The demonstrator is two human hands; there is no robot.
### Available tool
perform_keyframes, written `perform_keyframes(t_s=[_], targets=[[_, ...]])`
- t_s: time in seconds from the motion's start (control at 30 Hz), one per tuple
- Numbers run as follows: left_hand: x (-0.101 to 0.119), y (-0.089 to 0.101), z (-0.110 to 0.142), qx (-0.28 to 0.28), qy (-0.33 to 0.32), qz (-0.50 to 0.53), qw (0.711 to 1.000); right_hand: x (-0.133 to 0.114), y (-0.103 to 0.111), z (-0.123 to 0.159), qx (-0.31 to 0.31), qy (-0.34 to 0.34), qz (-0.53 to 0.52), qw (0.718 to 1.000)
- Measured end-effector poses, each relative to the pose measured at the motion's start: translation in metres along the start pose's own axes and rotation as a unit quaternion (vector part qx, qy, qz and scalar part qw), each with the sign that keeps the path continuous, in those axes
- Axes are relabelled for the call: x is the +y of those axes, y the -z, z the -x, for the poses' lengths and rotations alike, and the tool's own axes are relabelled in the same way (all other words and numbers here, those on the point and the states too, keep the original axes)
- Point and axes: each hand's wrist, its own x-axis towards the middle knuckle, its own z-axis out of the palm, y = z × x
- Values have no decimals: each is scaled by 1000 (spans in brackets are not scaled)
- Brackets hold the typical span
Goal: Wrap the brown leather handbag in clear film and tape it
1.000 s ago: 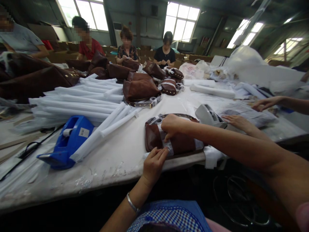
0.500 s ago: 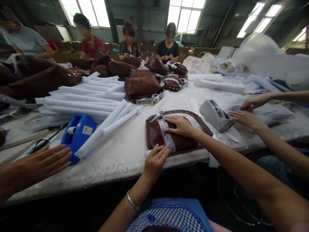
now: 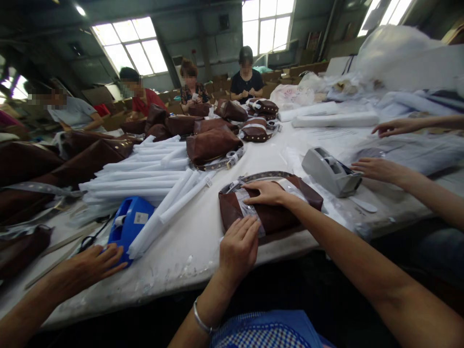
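A brown leather handbag [image 3: 279,210] lies on the table, its studded strap [image 3: 261,175] along the far side. Clear plastic wrap and white strips cross the bag. My left hand [image 3: 241,241], with a silver bangle [image 3: 199,316] on its wrist, has its fingers together and curved over the near edge, against the clear wrap [image 3: 248,205]. Flat on top rests my right hand [image 3: 268,192], thumb spread apart from the fingers. The parts of both hands against the bag are hidden.
At left, another person's hand [image 3: 97,261] touches a blue tape dispenser [image 3: 132,222] beside white rolls [image 3: 123,186]. A grey tape dispenser [image 3: 329,171] stands right, near another person's hands [image 3: 380,169]. More brown bags [image 3: 213,140] lie farther back; several people sit beyond.
The whole view has shifted slightly. My left fingers have moved slightly over the bag's front edge; my right hand stays on top. The other person's hand at left has come onto the blue dispenser.
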Motion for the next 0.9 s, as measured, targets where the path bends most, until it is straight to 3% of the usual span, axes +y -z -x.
perform_keyframes(t_s=[0.1,0.23,0.33,0.47,0.57,0.63,0.7,0.77,0.83,0.9], targets=[[-4,-17,-1,-55,-18,-76,995,0,-3,-6,51,-51,-17,997],[-2,-25,24,-83,-18,-131,988,-4,-12,-3,164,-82,-19,983],[3,-16,31,-74,-5,-127,989,-6,-18,5,214,-65,-34,974],[4,-2,4,-40,39,-87,995,-10,-19,17,292,-6,-93,952],[-5,-6,-17,-26,56,-101,993,-17,-19,43,311,62,-105,942],[-16,-16,-17,-26,54,-108,992,-17,-22,74,318,71,-111,939],[-32,-31,-7,-19,61,-79,995,-8,-29,112,352,-5,-139,926],[-51,-45,8,39,122,-12,992,7,-41,148,350,-154,-204,901],[-70,-53,21,78,252,60,963,20,-53,175,253,-312,-299,865],[-83,-55,27,68,374,162,910,25,-62,186,160,-389,-366,830]])
